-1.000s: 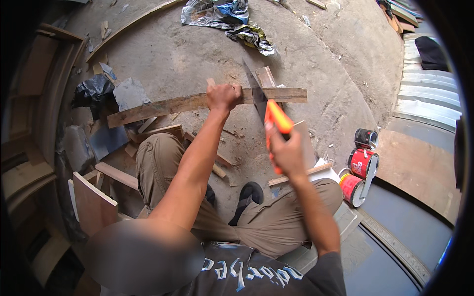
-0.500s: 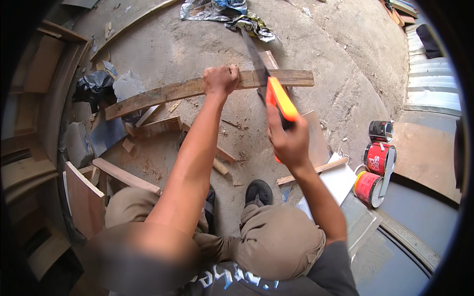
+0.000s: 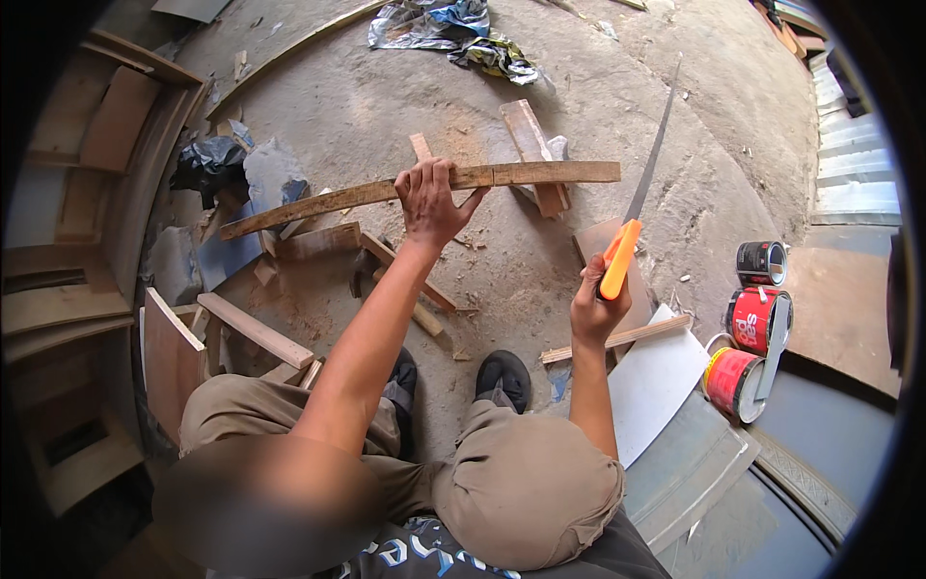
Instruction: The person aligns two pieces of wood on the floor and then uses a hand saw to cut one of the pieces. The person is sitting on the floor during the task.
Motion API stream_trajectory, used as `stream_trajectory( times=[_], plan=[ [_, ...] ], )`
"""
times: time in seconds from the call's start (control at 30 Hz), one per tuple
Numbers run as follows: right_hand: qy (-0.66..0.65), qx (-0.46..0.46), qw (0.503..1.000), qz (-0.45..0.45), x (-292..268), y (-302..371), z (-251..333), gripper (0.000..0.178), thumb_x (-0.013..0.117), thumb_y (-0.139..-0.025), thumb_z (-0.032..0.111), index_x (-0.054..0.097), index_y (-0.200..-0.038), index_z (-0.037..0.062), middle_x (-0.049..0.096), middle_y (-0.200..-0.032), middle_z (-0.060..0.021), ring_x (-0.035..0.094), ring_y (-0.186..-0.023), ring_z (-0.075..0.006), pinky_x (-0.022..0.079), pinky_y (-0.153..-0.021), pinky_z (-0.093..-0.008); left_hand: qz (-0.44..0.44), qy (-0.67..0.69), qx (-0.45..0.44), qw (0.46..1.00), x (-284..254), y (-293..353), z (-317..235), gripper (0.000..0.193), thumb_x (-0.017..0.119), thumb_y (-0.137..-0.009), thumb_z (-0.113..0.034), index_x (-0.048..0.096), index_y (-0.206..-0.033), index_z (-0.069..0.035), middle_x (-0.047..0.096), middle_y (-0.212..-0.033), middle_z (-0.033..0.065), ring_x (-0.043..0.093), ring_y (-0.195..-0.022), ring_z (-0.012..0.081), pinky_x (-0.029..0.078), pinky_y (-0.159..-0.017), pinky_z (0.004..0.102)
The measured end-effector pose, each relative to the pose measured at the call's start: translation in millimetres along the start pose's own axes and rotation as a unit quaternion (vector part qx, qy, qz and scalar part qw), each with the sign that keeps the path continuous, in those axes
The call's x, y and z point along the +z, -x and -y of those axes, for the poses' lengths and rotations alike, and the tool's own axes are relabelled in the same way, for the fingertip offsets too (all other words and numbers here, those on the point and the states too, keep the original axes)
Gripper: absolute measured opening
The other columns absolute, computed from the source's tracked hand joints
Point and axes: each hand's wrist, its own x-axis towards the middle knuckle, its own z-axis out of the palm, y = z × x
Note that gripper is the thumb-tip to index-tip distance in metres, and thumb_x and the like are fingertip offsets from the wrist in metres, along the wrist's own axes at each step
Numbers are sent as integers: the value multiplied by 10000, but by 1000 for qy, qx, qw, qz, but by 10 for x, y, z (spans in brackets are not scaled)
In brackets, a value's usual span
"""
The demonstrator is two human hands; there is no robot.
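Observation:
A long wooden plank (image 3: 559, 173) lies crosswise ahead of me, with a thin dark cut line across it right of its middle. My left hand (image 3: 430, 205) grips the plank just left of that line, fingers over the far edge and thumb along the near side. Under the plank's right part is a short wooden block (image 3: 526, 133). My right hand (image 3: 596, 311) is closed round the orange handle of a handsaw (image 3: 656, 145). The saw blade points up and away, right of the plank's end and apart from it.
Wood offcuts (image 3: 256, 331) and scraps lie at the left, by a wooden cabinet frame (image 3: 116, 222). Three cans (image 3: 760, 318) stand at the right, near a white board (image 3: 661, 386). Crumpled plastic sheeting (image 3: 453, 34) lies on the concrete floor at the far side.
The handsaw has come off the plank and swung to the right, with my right hand drawn lower. My left hand has opened from a fist into a wider hold on the plank.

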Motion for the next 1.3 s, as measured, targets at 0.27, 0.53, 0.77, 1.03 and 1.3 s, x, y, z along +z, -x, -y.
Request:
stream_trajectory(
  times=[0.27, 0.53, 0.77, 1.03, 1.3],
  plan=[
    [-44, -25, 998, 36, 83, -17, -17, 119, 639, -966, 97, 648, -984, -21, 700, -937, -117, 661, -828, -190, 524, -739, -292, 178, -84, -7, 980, -20, -280, -34, 656, 554, -848, -742, 537, -1016, -108, 581, -900, 40, 586, -860, 206, 359, -838, 419],
    [-71, -13, 990, 123, 145, 229, 133, 136, 662, -951, 125, 654, -945, -11, 686, -818, -109, 672, -746, -208, 527, -675, -313, 199, 50, -18, 979, 268, -639, 505, 411, 381, -1037, -437, 654, -1044, -131, 685, -1018, 109, 633, -1015, 277, 437, -892, 457],
    [-49, 42, 981, 182, 437, 339, 258, 242, 676, -943, 197, 633, -840, -18, 547, -602, -121, 524, -511, -200, 429, -518, -328, 244, -32, 131, 960, 223, -627, 409, 773, 683, -759, -681, 507, -1220, -85, 610, -1153, 90, 612, -1099, 261, 456, -887, 436],
    [-41, 48, 982, 179, 604, 320, 429, 248, 671, -943, 191, 648, -838, -33, 545, -576, -103, 514, -500, -163, 420, -503, -316, 256, -26, 68, 964, 297, -667, 409, 389, 670, -746, -161, 520, -1094, -71, 637, -1096, 97, 622, -1085, 267, 477, -850, 432],
    [-11, 48, 983, 174, 666, 467, 445, 206, 662, -932, 149, 648, -822, -24, 540, -572, -101, 522, -477, -182, 419, -487, -329, 245, -22, 44, 968, 298, -680, 386, 343, 611, -782, -168, 536, -1104, -77, 652, -1063, 114, 650, -1022, 285, 481, -825, 468]
  ],
)
